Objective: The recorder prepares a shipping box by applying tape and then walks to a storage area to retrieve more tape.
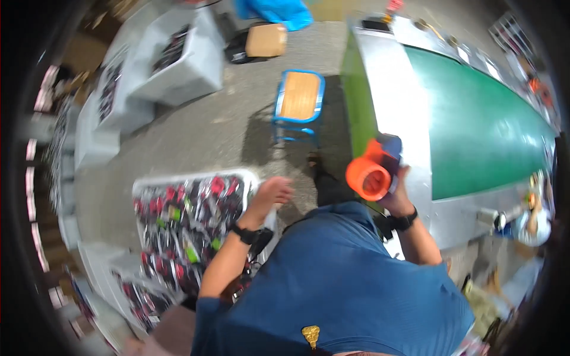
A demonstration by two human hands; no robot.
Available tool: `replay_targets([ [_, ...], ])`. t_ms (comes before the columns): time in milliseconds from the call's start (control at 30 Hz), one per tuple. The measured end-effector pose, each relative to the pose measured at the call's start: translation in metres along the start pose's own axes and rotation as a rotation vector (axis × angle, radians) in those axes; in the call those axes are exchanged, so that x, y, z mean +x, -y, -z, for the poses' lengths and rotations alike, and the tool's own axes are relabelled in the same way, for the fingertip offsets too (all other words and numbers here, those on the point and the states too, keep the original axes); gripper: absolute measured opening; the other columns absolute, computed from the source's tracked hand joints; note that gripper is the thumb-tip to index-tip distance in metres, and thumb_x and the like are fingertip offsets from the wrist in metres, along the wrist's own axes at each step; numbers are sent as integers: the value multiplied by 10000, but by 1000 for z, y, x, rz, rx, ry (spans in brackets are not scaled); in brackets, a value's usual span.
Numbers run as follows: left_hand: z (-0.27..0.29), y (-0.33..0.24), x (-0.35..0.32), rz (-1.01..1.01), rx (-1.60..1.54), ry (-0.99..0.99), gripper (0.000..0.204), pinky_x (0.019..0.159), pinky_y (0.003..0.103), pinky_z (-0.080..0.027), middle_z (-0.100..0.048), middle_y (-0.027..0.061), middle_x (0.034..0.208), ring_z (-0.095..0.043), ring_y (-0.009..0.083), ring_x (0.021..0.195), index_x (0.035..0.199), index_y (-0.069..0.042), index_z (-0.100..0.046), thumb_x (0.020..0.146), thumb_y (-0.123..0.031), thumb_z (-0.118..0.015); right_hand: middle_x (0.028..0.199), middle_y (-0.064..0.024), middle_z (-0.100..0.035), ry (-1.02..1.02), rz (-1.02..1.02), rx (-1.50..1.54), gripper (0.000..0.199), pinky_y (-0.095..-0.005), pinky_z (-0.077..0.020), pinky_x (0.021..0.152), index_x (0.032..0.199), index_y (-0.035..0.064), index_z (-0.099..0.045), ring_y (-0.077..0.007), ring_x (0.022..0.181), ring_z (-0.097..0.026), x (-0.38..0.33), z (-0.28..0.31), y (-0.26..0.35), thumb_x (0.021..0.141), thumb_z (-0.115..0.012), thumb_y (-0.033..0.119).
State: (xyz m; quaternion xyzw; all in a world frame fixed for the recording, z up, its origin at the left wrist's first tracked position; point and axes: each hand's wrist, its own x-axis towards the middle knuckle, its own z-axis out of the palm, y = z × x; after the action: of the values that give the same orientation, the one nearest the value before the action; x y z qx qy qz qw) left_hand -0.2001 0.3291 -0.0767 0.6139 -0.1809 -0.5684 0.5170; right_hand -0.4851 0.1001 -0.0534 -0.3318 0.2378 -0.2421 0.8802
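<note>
In my right hand is an orange and dark blue tool with a round, hollow orange end, which looks like a tape dispenser. My fingers are closed around its dark side, partly hidden, beside the edge of the workbench. My left hand is empty, its fingers loosely apart, in the air near the right rim of a white bin. Inside that bin lie many bagged items in black, red and some green; their kind is hard to make out.
A metal-edged workbench with a green top runs along the right. Ahead stands a blue-framed stool with a wooden seat. More white bins line the left. A cardboard box sits at the back. Another person is at far right.
</note>
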Motion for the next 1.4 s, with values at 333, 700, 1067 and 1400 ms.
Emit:
replay_targets([
  [333,114,-75,58,-58,-131,-509,371,751,274,-532,-692,68,959,-668,139,842,1155,6,-641,1092,-333,-502,1364,-79,-580,217,10,-176,984,-388,-483,1085,1495,1,-416,-189,1244,-600,197,-104,94,833,-773,636],
  [700,365,-38,90,-151,0,-740,305,643,275,-478,-685,29,833,-617,118,704,1045,-16,-656,1067,-305,-561,1193,-64,-644,197,-116,-454,970,-352,-550,960,1367,-10,-498,-157,1075,-655,385,-288,30,772,-784,700],
  [1067,611,-20,10,-12,-288,-1121,326,687,295,-528,-716,63,854,-662,132,745,1033,36,-689,1019,-283,-622,1250,-100,-654,468,-495,-458,791,-341,-544,952,1462,-38,-446,-182,1102,-650,593,-528,-145,918,-770,438],
  [1400,791,-55,-51,15,-513,-1343,321,696,285,-538,-732,61,908,-695,143,795,1064,-11,-690,1014,-324,-638,1047,-71,-666,630,-890,-420,781,-328,-534,699,1458,-17,-490,-162,770,-616,776,-726,-344,943,-698,532],
])
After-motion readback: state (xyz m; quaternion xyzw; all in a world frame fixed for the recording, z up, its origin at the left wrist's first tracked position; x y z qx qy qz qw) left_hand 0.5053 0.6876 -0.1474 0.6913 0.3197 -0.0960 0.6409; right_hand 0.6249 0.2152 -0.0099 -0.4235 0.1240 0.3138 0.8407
